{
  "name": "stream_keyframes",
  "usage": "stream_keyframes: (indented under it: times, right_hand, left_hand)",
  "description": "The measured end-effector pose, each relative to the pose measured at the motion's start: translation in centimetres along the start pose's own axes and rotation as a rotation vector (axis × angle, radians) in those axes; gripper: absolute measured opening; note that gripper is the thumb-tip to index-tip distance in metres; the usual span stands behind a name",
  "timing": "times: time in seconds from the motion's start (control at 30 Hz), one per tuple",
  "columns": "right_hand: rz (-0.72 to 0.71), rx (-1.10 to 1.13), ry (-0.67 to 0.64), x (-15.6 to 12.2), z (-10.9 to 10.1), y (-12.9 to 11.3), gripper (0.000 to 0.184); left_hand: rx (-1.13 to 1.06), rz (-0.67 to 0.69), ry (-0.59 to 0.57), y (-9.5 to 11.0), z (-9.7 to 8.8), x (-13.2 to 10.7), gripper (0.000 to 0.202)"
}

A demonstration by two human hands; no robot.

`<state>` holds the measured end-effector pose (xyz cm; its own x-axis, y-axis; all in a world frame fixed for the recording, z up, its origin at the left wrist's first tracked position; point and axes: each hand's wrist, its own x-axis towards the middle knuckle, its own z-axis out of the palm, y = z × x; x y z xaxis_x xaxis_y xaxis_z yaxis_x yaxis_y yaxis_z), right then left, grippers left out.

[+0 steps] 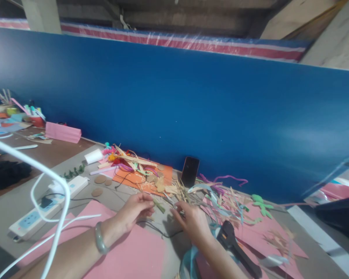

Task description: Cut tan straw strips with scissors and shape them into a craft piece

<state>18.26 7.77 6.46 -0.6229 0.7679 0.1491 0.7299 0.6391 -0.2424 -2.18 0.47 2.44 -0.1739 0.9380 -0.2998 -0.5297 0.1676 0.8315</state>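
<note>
My left hand (138, 211), with a bangle at its wrist, has its fingers curled in a pinch. A short green strip (159, 206) lies right at its fingertips; whether the fingers grip it I cannot tell. Opposite it, my right hand (190, 219) is bent with thumb and fingers drawn together. A thin pale strip (169, 199) runs up to those fingers, and what they hold is hidden. Just beyond both hands is a heap of dry straw-coloured strips (177, 190). Pink paper (133, 252) lies beneath my left forearm.
A black glue gun (235, 244) lies beside my right forearm. A phone (190, 171) leans on the blue partition (174, 100). Orange paper (128, 178) carries scraps; round brown discs (97, 192) lie nearby. At left are a power strip (49, 209) and a white cable (65, 193).
</note>
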Motion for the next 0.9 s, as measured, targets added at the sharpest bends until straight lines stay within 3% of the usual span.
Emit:
stream_keyframes:
  times: [0.1,0.17,0.3,0.47,0.53,0.67,0.9]
  right_hand:
    - [-0.037,0.391,-0.039,-0.6,0.4,-1.1,0.038]
    - [-0.018,0.531,-0.057,-1.0,0.8,-1.9,0.044]
    - [-0.042,0.637,-0.044,-1.2,1.1,-2.5,0.017]
    - [-0.027,0.763,-0.042,-1.2,0.9,-2.5,0.022]
    - [-0.016,0.797,-0.048,-1.2,1.0,-2.5,0.022]
    - [-0.019,0.805,-0.036,-1.1,1.3,-2.3,0.022]
    - [-0.153,0.601,0.104,-1.3,1.0,-1.8,0.016]
  left_hand:
    - [0.022,0.026,-0.044,-0.3,0.4,-0.6,0.033]
    - [0.050,0.019,-0.079,-0.5,0.6,-0.9,0.032]
    - [0.104,0.036,-0.142,-0.7,0.9,-1.3,0.031]
    - [0.133,0.006,-0.086,-0.3,1.2,-1.8,0.039]
    - [0.177,0.015,-0.119,-0.1,1.4,-2.0,0.041]
    - [0.341,0.028,-0.300,0.6,1.7,-2.5,0.034]
    - [0.365,-0.040,-0.270,1.0,1.8,-2.7,0.028]
